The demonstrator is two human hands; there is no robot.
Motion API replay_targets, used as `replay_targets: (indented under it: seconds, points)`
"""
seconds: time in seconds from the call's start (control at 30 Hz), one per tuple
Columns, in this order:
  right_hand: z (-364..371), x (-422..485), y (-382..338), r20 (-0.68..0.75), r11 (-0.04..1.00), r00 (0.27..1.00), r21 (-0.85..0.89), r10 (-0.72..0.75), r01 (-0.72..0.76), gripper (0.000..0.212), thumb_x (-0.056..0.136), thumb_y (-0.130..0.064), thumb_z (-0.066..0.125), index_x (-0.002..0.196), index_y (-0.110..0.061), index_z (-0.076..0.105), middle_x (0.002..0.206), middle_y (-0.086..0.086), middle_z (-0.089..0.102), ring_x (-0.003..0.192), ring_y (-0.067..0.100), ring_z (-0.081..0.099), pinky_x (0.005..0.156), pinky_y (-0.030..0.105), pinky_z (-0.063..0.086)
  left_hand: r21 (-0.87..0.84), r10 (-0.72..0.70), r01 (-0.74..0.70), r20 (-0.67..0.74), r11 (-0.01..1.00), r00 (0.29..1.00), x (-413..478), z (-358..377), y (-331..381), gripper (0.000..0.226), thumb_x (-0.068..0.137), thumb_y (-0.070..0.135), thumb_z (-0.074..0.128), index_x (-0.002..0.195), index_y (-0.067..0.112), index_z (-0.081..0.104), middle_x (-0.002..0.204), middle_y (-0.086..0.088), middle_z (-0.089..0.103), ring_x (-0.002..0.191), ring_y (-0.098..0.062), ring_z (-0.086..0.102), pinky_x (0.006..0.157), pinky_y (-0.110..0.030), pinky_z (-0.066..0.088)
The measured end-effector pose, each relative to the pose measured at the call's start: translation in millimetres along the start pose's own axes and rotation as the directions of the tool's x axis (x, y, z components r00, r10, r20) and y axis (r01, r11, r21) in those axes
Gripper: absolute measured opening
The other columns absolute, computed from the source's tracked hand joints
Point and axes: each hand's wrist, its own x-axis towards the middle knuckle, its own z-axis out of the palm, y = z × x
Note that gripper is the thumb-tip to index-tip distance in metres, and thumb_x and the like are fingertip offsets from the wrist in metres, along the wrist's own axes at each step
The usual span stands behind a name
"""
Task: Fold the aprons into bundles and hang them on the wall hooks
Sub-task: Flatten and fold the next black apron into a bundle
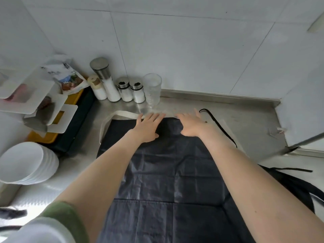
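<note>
Evidently limp and light: dark-navy fabric apron [166, 172] under our left hand [149, 127] and right hand [192, 126], fingers straight; we would pinch its edge at the fingertips.

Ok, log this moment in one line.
left hand: flat on apron top | right hand: flat on apron top | apron: spread on counter | fold: not begun

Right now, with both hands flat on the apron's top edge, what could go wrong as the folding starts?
1. The glass stands close beyond the left hand; a forward sweep, or a tug on the white strap lying near it, might tip it.
2. The black tie trails loose past the right hand and might slip out of the bundle.
</note>
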Motion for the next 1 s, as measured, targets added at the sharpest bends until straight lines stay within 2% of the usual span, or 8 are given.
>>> replay_targets:
  seconds: [0.1, 0.17, 0.27, 0.4, 0.57, 0.8, 0.9, 1.0]
  points:
    - [-6.9, -2.5, -1.6, -0.141, 0.987, 0.977, 0.006, -0.160, 0.162, 0.043, 0.091, -0.011, 0.053, 0.133, -0.014, 0.047, 0.130, 0.004, 0.049, 0.126, 0.022, 0.038, 0.097, 0.026, 0.028, 0.003, 0.037, -0.037, -0.037, 0.999, 0.999, 10.1, -5.6, 4.4, 0.073, 0.087, 0.044, 0.061, 0.149, 0.027, 0.025, 0.151, 0.002, 0.034, 0.145, -0.022, 0.019, 0.115, -0.051, 0.003]
    - [-13.1, -11.1, -0.2, -0.159, 0.976, 0.967, 0.050, -0.200, 0.210, 0.022, 0.093, -0.013, 0.051, 0.115, -0.015, 0.055, 0.105, 0.001, 0.052, 0.106, 0.022, 0.048, 0.070, 0.027, 0.030, 0.051, 0.075, -0.068, -0.144, 0.996, 0.987, 10.3, -13.9, 8.2, 0.032, 0.087, 0.041, 0.058, 0.113, 0.023, 0.052, 0.115, 0.001, 0.057, 0.126, -0.023, 0.042, 0.108, -0.044, 0.016]
    - [-21.7, -28.8, 7.4, -0.026, 0.985, 0.986, 0.028, -0.167, 0.168, 0.010, 0.093, -0.021, 0.055, 0.102, -0.022, 0.051, 0.082, -0.008, 0.049, 0.085, 0.021, 0.052, 0.061, 0.028, 0.040, 0.078, 0.144, -0.129, -0.220, 0.989, 0.965, 1.5, -27.1, 9.1, 0.015, 0.092, 0.033, 0.056, 0.088, 0.022, 0.046, 0.087, 0.003, 0.055, 0.099, -0.022, 0.052, 0.096, -0.036, 0.024]
    - [-25.9, -56.5, 20.7, 0.130, 0.994, 0.990, -0.092, -0.046, 0.058, 0.017, 0.091, -0.023, 0.057, 0.106, -0.022, 0.050, 0.092, -0.001, 0.056, 0.088, 0.023, 0.056, 0.068, 0.034, 0.047, 0.013, 0.142, -0.142, -0.192, 0.990, 0.971, -26.8, -35.9, 3.7, 0.014, 0.098, 0.029, 0.049, 0.102, 0.016, 0.048, 0.096, -0.007, 0.064, 0.087, -0.028, 0.059, 0.073, -0.036, 0.043]
    - [-27.2, -103.3, 28.2, 0.030, 0.964, 0.999, -0.264, -0.025, 0.032, 0.003, 0.097, -0.019, 0.045, 0.094, -0.020, 0.044, 0.084, 0.004, 0.053, 0.080, 0.027, 0.056, 0.063, 0.033, 0.038, 0.232, 0.179, -0.135, -0.177, 0.963, 0.968, -71.2, -41.5, 7.4, 0.025, 0.100, 0.033, 0.043, 0.114, 0.013, 0.047, 0.098, -0.008, 0.065, 0.084, -0.029, 0.062, 0.061, -0.032, 0.036]
    - [22.8, -172.3, 15.6, 0.020, 0.943, 1.000, -0.334, -0.002, 0.009, 0.014, 0.092, -0.003, 0.041, 0.101, -0.013, 0.042, 0.067, 0.001, 0.041, 0.060, 0.024, 0.045, 0.047, 0.032, 0.028, 0.335, 0.138, -0.157, 0.081, 0.929, 0.987, -142.0, -27.5, 26.9, 0.050, 0.088, 0.012, 0.046, 0.135, 0.029, 0.043, 0.110, 0.002, 0.063, 0.089, -0.023, 0.062, 0.070, -0.035, 0.051]
    - [61.3, -195.5, 16.5, 0.084, 0.955, 0.996, -0.298, 0.027, -0.001, 0.039, 0.092, -0.005, 0.044, 0.130, -0.013, 0.040, 0.095, 0.006, 0.053, 0.078, 0.025, 0.054, 0.058, 0.033, 0.038, 0.289, 0.065, -0.158, 0.307, 0.944, 0.949, -166.1, -16.2, 43.5, 0.050, 0.092, 0.027, 0.049, 0.141, 0.037, 0.042, 0.133, 0.004, 0.056, 0.114, -0.021, 0.056, 0.083, -0.033, 0.048]
    - [92.2, -213.6, 21.2, 0.332, 0.984, 0.938, -0.176, 0.099, -0.041, 0.059, 0.095, -0.035, 0.049, 0.149, -0.024, 0.025, 0.131, 0.005, 0.048, 0.113, 0.025, 0.054, 0.083, 0.035, 0.048, 0.141, -0.039, -0.029, 0.460, 0.990, 0.887, -178.3, 6.7, 47.1, 0.059, 0.093, 0.066, 0.034, 0.144, 0.036, 0.040, 0.148, 0.005, 0.043, 0.135, -0.020, 0.039, 0.107, -0.035, 0.035]
